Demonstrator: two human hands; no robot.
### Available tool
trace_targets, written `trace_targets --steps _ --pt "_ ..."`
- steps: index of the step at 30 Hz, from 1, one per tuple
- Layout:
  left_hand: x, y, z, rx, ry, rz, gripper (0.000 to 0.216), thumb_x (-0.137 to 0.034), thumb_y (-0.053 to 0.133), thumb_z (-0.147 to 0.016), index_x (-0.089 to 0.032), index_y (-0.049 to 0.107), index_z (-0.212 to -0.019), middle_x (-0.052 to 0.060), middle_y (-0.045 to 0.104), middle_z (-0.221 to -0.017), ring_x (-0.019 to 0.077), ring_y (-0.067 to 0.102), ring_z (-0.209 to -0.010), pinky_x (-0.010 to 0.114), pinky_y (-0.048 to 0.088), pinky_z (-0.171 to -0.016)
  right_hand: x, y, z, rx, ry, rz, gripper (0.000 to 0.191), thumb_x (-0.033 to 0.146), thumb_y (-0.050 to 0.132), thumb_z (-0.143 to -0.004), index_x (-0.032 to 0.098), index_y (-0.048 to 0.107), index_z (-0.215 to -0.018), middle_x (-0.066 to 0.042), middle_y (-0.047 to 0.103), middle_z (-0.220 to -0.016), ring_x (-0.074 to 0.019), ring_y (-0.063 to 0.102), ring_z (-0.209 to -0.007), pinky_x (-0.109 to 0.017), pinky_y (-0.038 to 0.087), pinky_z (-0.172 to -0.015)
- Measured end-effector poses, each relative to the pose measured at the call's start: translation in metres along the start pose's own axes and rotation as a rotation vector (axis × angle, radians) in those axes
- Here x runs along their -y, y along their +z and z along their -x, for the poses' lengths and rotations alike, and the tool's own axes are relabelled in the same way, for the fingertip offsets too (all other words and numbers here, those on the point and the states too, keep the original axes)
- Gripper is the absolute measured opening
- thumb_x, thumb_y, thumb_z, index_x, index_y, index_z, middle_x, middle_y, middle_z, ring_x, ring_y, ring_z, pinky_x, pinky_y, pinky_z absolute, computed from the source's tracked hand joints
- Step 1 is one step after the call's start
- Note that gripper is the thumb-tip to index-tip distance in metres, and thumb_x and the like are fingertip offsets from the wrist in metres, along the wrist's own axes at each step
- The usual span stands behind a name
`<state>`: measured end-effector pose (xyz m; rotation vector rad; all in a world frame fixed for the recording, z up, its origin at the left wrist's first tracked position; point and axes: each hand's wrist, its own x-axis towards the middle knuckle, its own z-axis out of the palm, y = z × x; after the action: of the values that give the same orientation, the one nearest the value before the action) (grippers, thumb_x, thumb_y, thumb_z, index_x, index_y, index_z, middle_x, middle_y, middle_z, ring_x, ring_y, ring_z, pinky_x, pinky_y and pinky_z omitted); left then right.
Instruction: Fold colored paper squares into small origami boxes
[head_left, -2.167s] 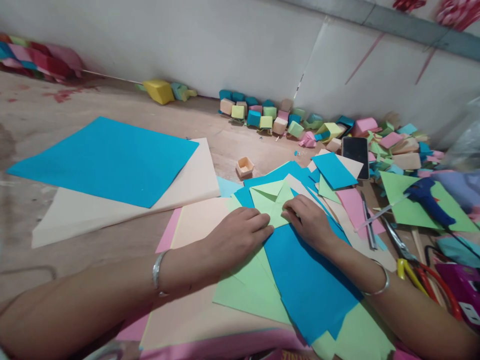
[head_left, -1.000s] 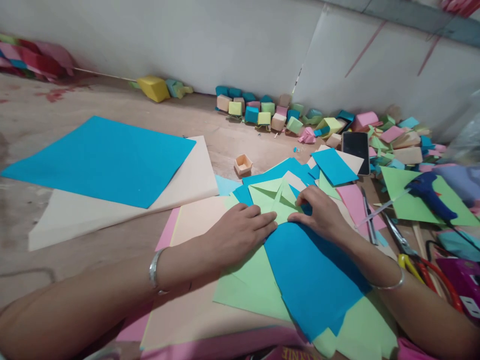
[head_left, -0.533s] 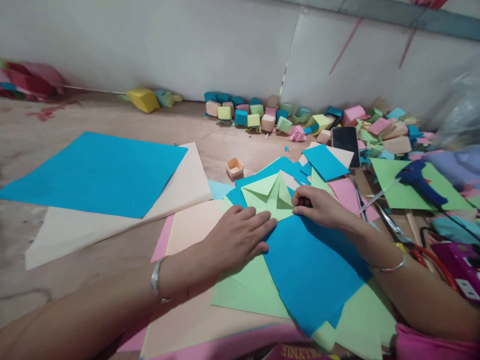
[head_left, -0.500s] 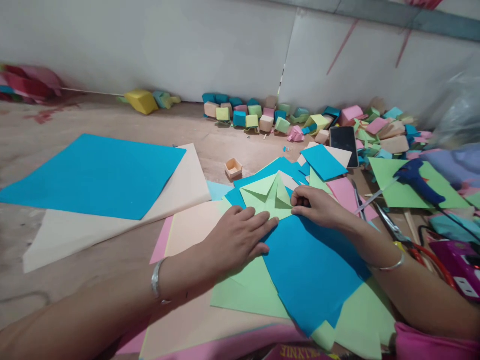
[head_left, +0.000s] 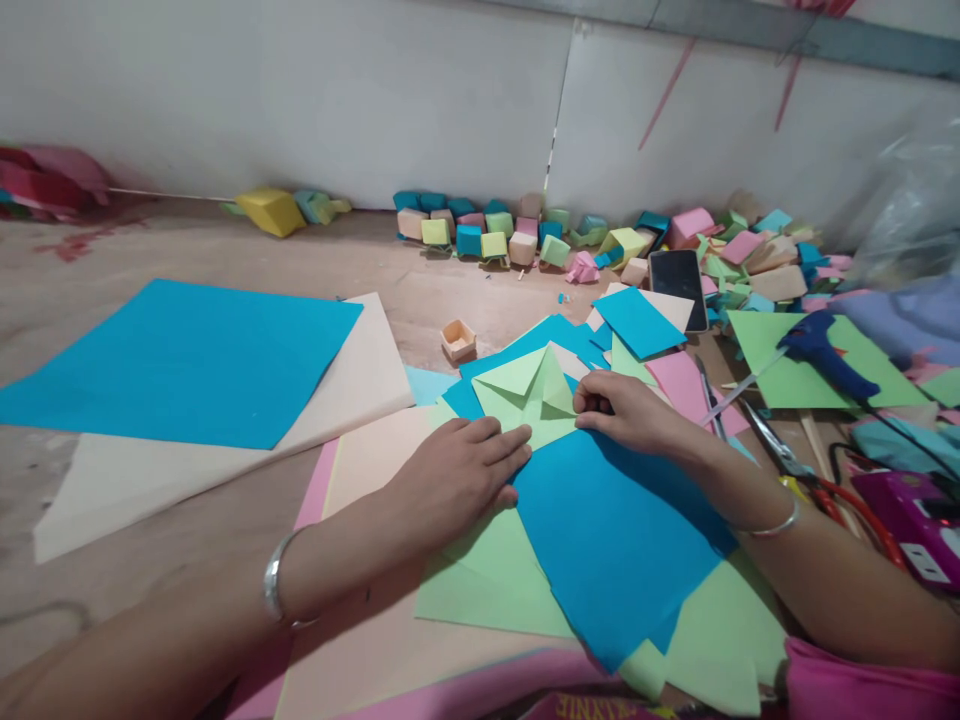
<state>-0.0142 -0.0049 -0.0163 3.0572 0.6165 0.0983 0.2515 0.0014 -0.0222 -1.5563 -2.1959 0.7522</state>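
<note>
A light green sheet of folded paper [head_left: 525, 392], with creased flaps raised along its far side, lies on a pile of blue and green paper. My right hand [head_left: 615, 408] pinches its right corner between thumb and fingers. Flat at its lower left edge rests my left hand [head_left: 457, 470], fingers stretched out, fingertips touching the near edge. Under both lies a large blue sheet [head_left: 615, 540], partly covered by my right forearm. Just beyond the pile stands a small peach open paper box [head_left: 458, 340].
A blue glue gun [head_left: 829, 358] rests on green paper at right, near scissors [head_left: 776, 440] and a purple power socket [head_left: 911, 530]. A phone [head_left: 679, 288] lies by heaped paper pieces. Folded paper blocks [head_left: 469, 241] line the wall. A blue sheet [head_left: 187, 365] lies at left.
My left hand has slid a little to the left and back along the folded paper's near edge. My right hand keeps its pinch at the corner. The whole view has shifted slightly.
</note>
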Motion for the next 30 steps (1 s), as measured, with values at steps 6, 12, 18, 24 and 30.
trace_targets --steps 6,12,18,24,30 --pt "0.003 -0.003 0.002 0.03 0.069 -0.058 0.034 -0.034 0.051 -0.093 -0.019 0.059 -0.123 0.006 0.055 -0.137 0.0254 0.054 -0.102 0.037 0.04 -0.075 0.004 -0.006 0.004 0.056 -0.089 0.091 0.008 0.011 0.061 -0.079 0.018 0.061 -0.084 -0.003 0.059 -0.083 -0.0166 0.055 -0.079 -0.026 0.041 -0.066" --pt "0.007 -0.008 0.007 0.066 0.089 -0.03 0.037 -0.029 0.046 -0.095 -0.018 0.055 -0.129 0.006 0.049 -0.143 0.0257 0.053 -0.107 0.037 0.041 -0.08 0.02 -0.012 0.009 0.138 -0.272 0.42 0.016 0.01 0.051 -0.087 0.015 0.067 -0.087 -0.01 0.062 -0.093 -0.0198 0.055 -0.086 -0.029 0.039 -0.069" --pt "0.015 -0.016 0.014 0.117 0.138 0.06 0.055 -0.014 0.047 -0.086 -0.016 0.041 -0.141 0.007 0.036 -0.151 0.0277 0.048 -0.117 0.039 0.04 -0.087 0.037 0.001 0.018 0.162 -0.361 0.8 0.021 -0.003 0.05 -0.078 0.011 0.066 -0.076 -0.012 0.064 -0.081 -0.0205 0.052 -0.071 -0.032 0.029 -0.059" --pt "0.024 -0.021 0.013 0.071 0.104 0.232 0.04 -0.024 0.051 -0.091 -0.026 0.054 -0.13 0.001 0.046 -0.145 0.0234 0.051 -0.116 0.037 0.042 -0.09 0.039 0.005 0.02 0.117 -0.406 0.854 0.022 -0.005 0.049 -0.076 0.012 0.064 -0.074 -0.011 0.063 -0.076 -0.0197 0.049 -0.068 -0.032 0.025 -0.057" --pt "0.019 -0.01 0.008 -0.015 0.09 0.149 0.03 -0.026 0.044 -0.096 -0.023 0.059 -0.121 0.005 0.051 -0.14 0.0247 0.057 -0.105 0.038 0.045 -0.081 0.029 -0.001 0.015 0.121 -0.281 0.664 0.019 0.005 0.046 -0.087 0.014 0.06 -0.078 -0.009 0.059 -0.083 -0.019 0.05 -0.076 -0.03 0.031 -0.062"
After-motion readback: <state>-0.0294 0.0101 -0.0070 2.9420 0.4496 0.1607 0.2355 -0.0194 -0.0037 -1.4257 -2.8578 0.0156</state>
